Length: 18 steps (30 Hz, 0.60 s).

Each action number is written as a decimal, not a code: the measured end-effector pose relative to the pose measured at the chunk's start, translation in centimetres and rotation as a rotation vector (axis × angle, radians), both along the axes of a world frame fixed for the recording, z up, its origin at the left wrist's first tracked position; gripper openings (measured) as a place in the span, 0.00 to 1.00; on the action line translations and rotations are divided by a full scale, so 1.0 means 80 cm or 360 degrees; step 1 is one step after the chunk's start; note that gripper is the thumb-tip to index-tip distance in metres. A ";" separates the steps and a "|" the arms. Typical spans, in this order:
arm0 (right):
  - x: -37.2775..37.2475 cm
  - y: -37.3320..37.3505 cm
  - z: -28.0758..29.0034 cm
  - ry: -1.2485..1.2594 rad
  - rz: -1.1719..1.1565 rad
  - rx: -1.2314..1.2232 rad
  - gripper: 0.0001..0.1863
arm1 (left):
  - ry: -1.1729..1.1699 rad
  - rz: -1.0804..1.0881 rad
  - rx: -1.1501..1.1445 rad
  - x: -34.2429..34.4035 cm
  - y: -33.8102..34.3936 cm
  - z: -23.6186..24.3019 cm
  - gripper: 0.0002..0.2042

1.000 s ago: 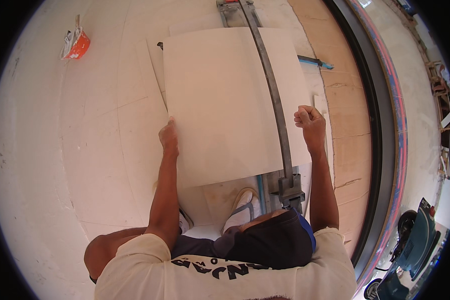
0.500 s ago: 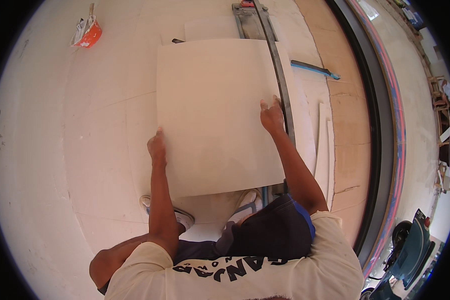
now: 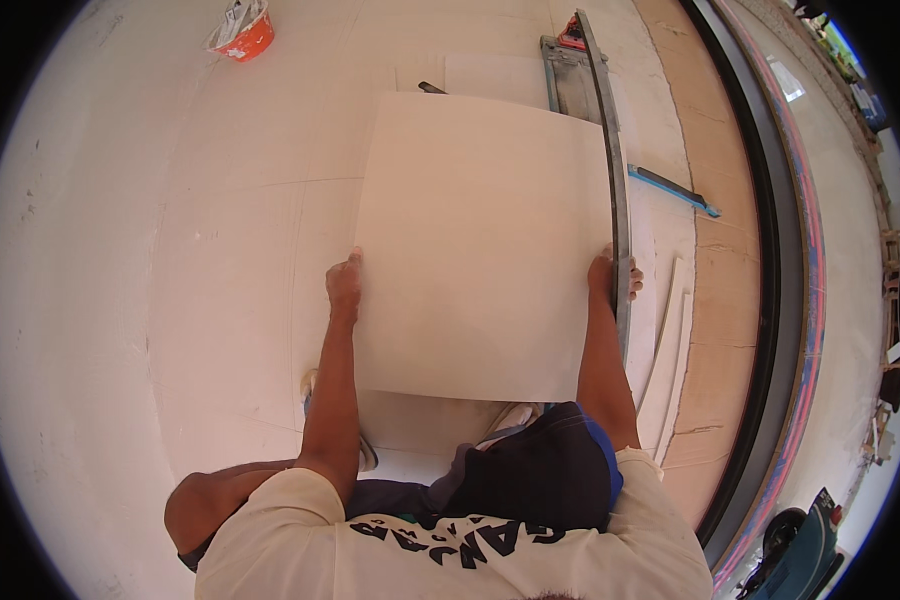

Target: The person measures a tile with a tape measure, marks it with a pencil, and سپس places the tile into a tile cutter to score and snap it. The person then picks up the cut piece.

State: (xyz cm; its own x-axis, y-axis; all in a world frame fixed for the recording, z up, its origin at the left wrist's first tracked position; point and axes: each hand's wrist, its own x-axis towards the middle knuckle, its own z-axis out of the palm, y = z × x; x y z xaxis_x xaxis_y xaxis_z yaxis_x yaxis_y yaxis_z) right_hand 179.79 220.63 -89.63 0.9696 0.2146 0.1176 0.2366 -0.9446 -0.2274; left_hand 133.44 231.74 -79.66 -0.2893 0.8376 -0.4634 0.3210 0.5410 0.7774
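A large, flat beige tile (image 3: 485,250) lies in front of me on a manual tile cutter, whose long dark rail (image 3: 610,160) runs along the tile's right side. My left hand (image 3: 344,285) grips the tile's left edge, with the thumb at the rim and the fingers partly hidden. On the other side, my right hand (image 3: 602,272) is closed about the rail. Its thumb shows left of the bar, and its fingertips come out on the right. The tile's right edge beside that hand is partly covered by the rail and my forearm.
The cutter's far end (image 3: 570,75) has a red part. Right of the rail lie a blue-and-black bar (image 3: 675,190) and narrow pale strips (image 3: 660,350). Brown cardboard (image 3: 725,280) borders a dark door track (image 3: 765,290). An orange bucket (image 3: 245,40) stands far left.
My right hand has gone from lying on the tile, fingers extended beside the rail, to closing around the rail. The tile has turned slightly clockwise. The view has shifted.
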 end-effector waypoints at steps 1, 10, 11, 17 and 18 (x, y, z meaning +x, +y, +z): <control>-0.003 0.001 0.002 -0.0005 0.0007 0.0016 0.33 | 0.0057 0.0001 0.0058 0.000 -0.002 0.001 0.27; -0.022 -0.002 0.043 0.0054 -0.0021 0.0051 0.33 | 0.0214 -0.0095 0.0055 0.004 0.004 0.044 0.28; -0.023 -0.002 0.044 0.0125 -0.0017 0.0002 0.33 | 0.0243 -0.0125 0.0039 0.004 0.008 0.052 0.28; -0.033 -0.006 0.053 0.0170 -0.0003 0.0063 0.34 | 0.0359 -0.0218 -0.0006 0.000 0.041 0.092 0.27; -0.036 -0.007 0.055 0.0181 0.0004 0.0060 0.34 | 0.0362 -0.0237 -0.0011 -0.001 0.047 0.097 0.27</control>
State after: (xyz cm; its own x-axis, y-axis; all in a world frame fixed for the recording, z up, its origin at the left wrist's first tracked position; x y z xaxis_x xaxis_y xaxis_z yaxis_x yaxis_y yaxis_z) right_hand 176.93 220.09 -85.20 0.9766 0.2144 0.0150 0.2095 -0.9343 -0.2884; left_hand 133.35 235.48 -71.91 -0.2605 0.8757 -0.4065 0.5635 0.4798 0.6725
